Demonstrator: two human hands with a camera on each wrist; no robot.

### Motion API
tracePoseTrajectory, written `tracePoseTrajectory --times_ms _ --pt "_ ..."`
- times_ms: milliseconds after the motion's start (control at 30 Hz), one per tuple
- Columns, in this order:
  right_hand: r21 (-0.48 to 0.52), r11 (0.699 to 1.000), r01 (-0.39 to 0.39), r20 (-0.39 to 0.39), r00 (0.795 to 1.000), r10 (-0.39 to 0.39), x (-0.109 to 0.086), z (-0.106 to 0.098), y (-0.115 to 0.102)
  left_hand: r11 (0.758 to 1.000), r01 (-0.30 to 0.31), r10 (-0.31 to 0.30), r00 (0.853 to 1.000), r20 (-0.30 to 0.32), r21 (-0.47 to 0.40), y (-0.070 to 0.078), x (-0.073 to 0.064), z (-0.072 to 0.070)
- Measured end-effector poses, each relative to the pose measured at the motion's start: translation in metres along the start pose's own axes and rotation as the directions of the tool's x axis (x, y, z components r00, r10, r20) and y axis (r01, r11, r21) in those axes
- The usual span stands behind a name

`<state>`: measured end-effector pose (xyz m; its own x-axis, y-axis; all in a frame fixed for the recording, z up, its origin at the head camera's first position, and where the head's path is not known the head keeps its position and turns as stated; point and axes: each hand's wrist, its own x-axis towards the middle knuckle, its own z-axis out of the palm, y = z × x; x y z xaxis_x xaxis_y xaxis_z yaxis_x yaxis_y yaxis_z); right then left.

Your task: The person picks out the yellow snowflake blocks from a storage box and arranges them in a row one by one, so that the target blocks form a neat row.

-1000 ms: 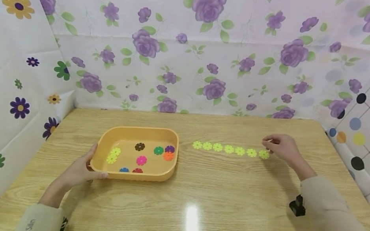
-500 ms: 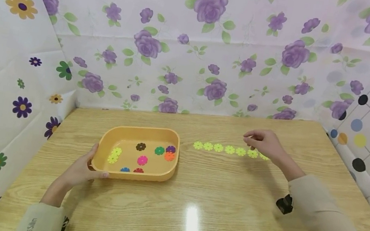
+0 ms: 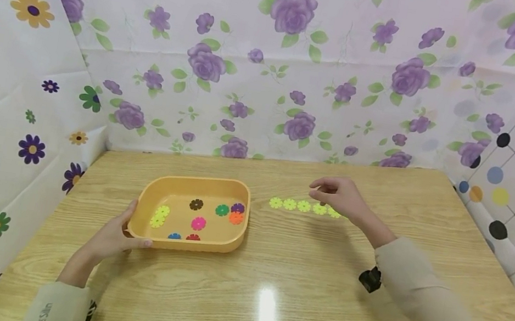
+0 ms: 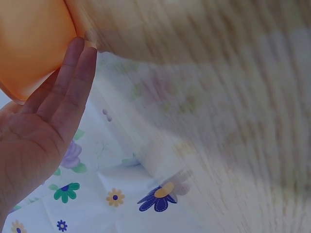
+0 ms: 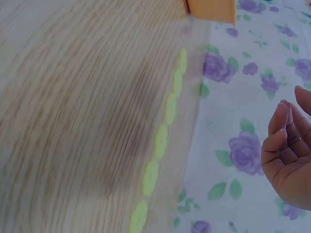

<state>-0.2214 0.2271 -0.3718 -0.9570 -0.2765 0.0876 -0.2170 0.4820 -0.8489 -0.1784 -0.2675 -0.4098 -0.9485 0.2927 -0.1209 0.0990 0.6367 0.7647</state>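
My left hand (image 3: 112, 238) grips the near left corner of an orange-yellow plastic basin (image 3: 197, 245), thumb along its front side and fingers against its left side. In the left wrist view the fingers (image 4: 73, 92) lie along the basin's outer wall (image 4: 34, 39). My right hand (image 3: 339, 197) hovers over a row of yellow-green snowflake discs (image 3: 303, 206) laid side by side on the table. Its fingers are loosely bent, with nothing seen between them in the right wrist view. The row's right end is hidden behind this hand in the head view.
Inside the basin lie two yellow-green discs (image 3: 157, 220) and several others, among them a pink disc (image 3: 198, 223) and a brown disc (image 3: 196, 204). The wooden table (image 3: 217, 298) meets a flower-printed cloth wall (image 3: 226, 100) at the back.
My right hand has moved left from the right end of the disc row, above the discs, toward the basin. The left hand and basin stay put.
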Motion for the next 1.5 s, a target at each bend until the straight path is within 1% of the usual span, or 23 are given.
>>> tracePoseTrajectory --times_ms 200,433,500,700,833,933,1100,1200,1400,1500 --pt "-0.01 0.999 0.033 0.049 0.998 -0.032 0.009 0.022 -0.008 1.0 0.01 -0.01 1.0 -0.002 0.02 0.001 0.0 -0.001" --pt "0.007 0.994 0.111 0.082 0.99 -0.111 0.021 0.053 -0.021 1.0 0.016 -0.016 1.0 -0.004 0.023 0.003 -0.001 -0.001" --pt "0.011 0.993 0.118 0.083 0.989 -0.118 0.025 0.063 -0.025 1.0 0.019 -0.018 1.0 -0.004 0.025 0.004 -0.001 0.0" --pt "0.021 0.992 0.124 0.12 0.985 -0.126 0.032 0.089 -0.035 1.0 0.028 -0.028 1.0 0.002 0.011 0.006 -0.001 0.002" --pt "0.05 0.99 0.13 0.133 0.982 -0.136 0.04 0.106 -0.041 0.999 0.034 -0.034 0.999 0.006 -0.006 0.005 -0.002 0.001" --pt "0.045 0.987 0.153 0.135 0.978 -0.158 0.046 0.12 -0.046 0.999 0.031 -0.031 0.999 0.007 -0.016 0.004 -0.002 0.0" --pt "-0.006 0.984 0.179 0.134 0.975 -0.176 0.057 0.141 -0.054 1.0 0.024 -0.023 1.0 0.007 -0.017 0.003 -0.001 -0.001" --pt "-0.052 0.985 0.163 0.126 0.98 -0.156 0.061 0.149 -0.058 1.0 0.025 -0.025 1.0 0.004 -0.016 0.003 -0.001 -0.001" --pt "-0.144 0.985 0.091 0.096 0.992 -0.077 0.064 0.153 -0.067 0.999 0.035 -0.035 0.999 0.003 -0.018 0.004 -0.001 0.0" --pt "-0.177 0.979 0.097 0.084 0.993 -0.083 0.066 0.155 -0.072 0.999 0.043 -0.043 0.999 0.005 -0.027 0.004 -0.001 0.0"
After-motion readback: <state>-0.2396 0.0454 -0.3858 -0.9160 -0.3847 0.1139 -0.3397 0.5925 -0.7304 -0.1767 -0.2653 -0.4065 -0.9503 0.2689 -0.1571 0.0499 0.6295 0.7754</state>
